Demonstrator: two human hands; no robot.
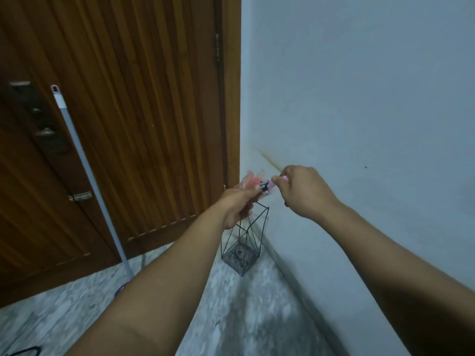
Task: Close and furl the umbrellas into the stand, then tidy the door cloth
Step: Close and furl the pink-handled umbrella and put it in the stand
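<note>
Beside wall (359, 98), pink umbrella (253, 182) roughly level, both hands.

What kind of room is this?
Probably the entrance of a home, just inside the front door. A wooden door with a lock meets a plain wall, a wire umbrella stand sits in the corner, and a mop handle leans on the door.

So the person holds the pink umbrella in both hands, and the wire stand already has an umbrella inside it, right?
Not quite. The head view shows the wire stand holding no umbrella. The rest is right: the left hand and right hand both hold the pink umbrella above it.
</note>
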